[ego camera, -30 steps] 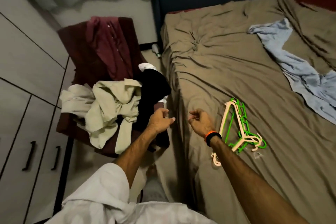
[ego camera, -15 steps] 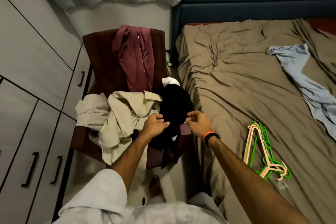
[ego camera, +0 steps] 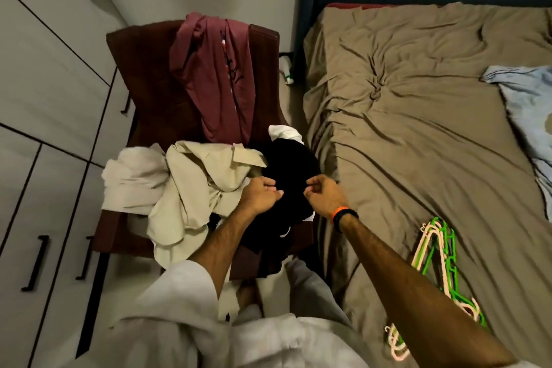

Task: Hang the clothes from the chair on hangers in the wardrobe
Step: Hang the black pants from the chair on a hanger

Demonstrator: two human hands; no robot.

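A dark red chair (ego camera: 143,98) holds a pile of clothes. A maroon garment (ego camera: 215,75) drapes over its back, a beige garment (ego camera: 191,188) lies crumpled on the left of the seat, and a black garment (ego camera: 292,164) lies on the right with a bit of white cloth (ego camera: 285,131) behind it. My left hand (ego camera: 260,194) and my right hand (ego camera: 324,196) hover side by side over the black garment with fingers curled shut. No cloth shows lifted between them. Green and pink hangers (ego camera: 433,251) lie on the bed to my right.
White wardrobe doors (ego camera: 44,98) with black handles stand closed to the left of the chair. A bed (ego camera: 418,128) with a wrinkled brown sheet fills the right, with a light blue garment (ego camera: 528,104) on it. A small bottle (ego camera: 286,72) stands on the floor between chair and bed.
My view and both hands have swung left from the bed's edge to above the black garment on the chair. The hangers stayed on the bed.
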